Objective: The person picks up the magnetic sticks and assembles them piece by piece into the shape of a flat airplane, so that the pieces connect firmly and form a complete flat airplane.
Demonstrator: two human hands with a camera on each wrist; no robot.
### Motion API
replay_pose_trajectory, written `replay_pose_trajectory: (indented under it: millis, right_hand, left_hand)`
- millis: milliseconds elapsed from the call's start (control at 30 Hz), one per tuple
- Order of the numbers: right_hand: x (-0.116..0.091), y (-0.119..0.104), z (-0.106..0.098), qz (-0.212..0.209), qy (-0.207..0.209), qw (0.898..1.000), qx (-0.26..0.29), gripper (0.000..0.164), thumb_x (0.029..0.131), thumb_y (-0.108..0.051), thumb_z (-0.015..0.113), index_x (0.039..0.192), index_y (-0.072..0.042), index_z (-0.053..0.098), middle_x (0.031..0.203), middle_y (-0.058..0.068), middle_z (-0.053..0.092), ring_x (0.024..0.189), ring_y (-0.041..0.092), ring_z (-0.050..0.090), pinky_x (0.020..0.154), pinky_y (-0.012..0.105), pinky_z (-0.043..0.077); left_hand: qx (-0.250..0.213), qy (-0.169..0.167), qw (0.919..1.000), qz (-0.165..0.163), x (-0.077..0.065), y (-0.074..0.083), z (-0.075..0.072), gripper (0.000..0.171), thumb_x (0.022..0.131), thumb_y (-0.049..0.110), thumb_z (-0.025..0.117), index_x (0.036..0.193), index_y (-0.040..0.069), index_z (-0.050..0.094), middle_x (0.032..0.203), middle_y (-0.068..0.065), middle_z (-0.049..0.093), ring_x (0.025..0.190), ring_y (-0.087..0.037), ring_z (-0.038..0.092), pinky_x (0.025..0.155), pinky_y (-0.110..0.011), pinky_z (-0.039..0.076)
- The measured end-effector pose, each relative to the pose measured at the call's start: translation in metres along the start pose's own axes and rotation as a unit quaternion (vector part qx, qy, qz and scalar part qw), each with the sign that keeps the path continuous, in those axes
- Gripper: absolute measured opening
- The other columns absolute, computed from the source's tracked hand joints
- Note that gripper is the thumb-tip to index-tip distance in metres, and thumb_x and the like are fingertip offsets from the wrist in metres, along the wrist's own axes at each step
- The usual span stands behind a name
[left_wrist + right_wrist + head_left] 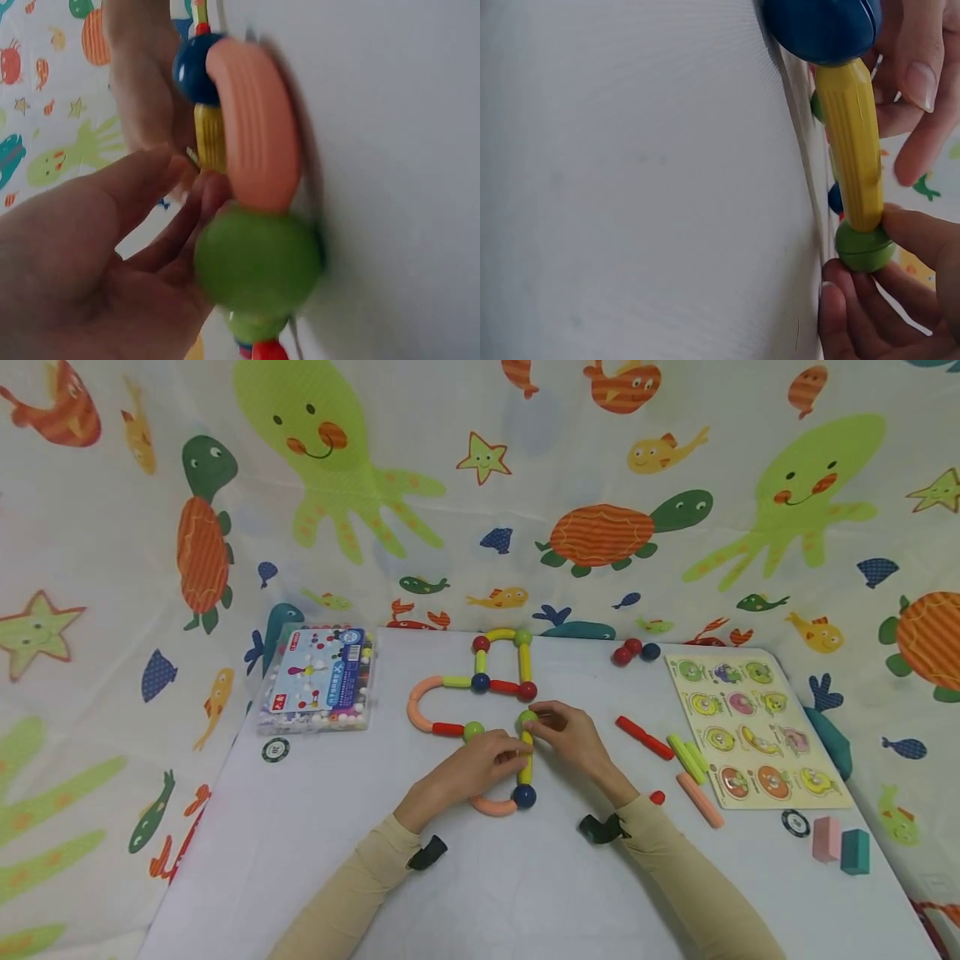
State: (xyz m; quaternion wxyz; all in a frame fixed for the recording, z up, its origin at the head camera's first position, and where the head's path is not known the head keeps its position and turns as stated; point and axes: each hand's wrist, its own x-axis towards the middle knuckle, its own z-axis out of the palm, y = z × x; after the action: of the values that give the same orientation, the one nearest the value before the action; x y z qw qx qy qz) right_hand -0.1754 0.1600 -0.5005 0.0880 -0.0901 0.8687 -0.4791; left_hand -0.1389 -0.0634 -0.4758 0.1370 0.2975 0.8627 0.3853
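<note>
My right hand (576, 739) pinches a green ball (865, 247) between thumb and fingers. A yellow rod (853, 146) runs from that ball to a blue ball (524, 796) nearer me. My left hand (468, 770) is just left of this rod, its fingers loosely bent and nothing gripped between thumb and fingertips. A curved orange piece (259, 124) joins the blue ball, with another green ball (259, 262) at its other end, beside my left fingers. Beyond the hands, the connected shape continues with a red rod (504, 687), a red ball (528, 692) and another curved orange piece (422, 702).
At the left stands a clear box (318, 681) of beads, with a round chip (275, 749) before it. To the right lie loose rods (645, 738), a fruit puzzle board (757, 727) and two blocks (827, 839). Several loose balls (633, 647) sit at the back.
</note>
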Motion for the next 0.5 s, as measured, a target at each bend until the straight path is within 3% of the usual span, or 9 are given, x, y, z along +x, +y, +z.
replay_pose_trajectory:
  millis: [167,233,500]
  right_hand:
    - [0.0,0.0,0.0,0.006,-0.002,1.0,0.004,0.042,0.093,-0.036,0.075,0.128,-0.016,0.067,0.119,0.004,0.072,0.106,0.023,0.069,0.095,0.042,0.057]
    - [-0.001,0.0,0.001,0.011,-0.003,1.0,0.001,0.042,0.092,-0.036,0.075,0.128,-0.016,0.067,0.118,0.003,0.072,0.106,0.022,0.069,0.095,0.042,0.057]
    - [-0.001,-0.001,0.002,0.006,-0.014,0.999,-0.032,0.037,0.092,-0.035,0.076,0.125,-0.018,0.07,0.113,0.003,0.071,0.1,0.022,0.064,0.092,0.04,0.055]
  left_hand:
    - [0.025,0.106,0.9939,-0.018,-0.008,-0.009,-0.021,0.027,0.097,0.015,0.07,0.124,0.011,0.071,0.095,0.002,0.063,0.085,-0.014,0.057,0.077,-0.027,0.051]
    - [0.03,0.129,0.9908,-0.029,-0.01,-0.013,-0.027,0.026,0.096,0.012,0.07,0.123,0.01,0.071,0.102,-0.001,0.064,0.091,-0.018,0.06,0.081,-0.031,0.052]
    - [0.055,0.112,0.9903,-0.062,-0.012,-0.027,-0.034,0.026,0.097,0.015,0.069,0.123,0.008,0.071,0.116,-0.007,0.067,0.106,-0.024,0.059,0.093,-0.039,0.051]
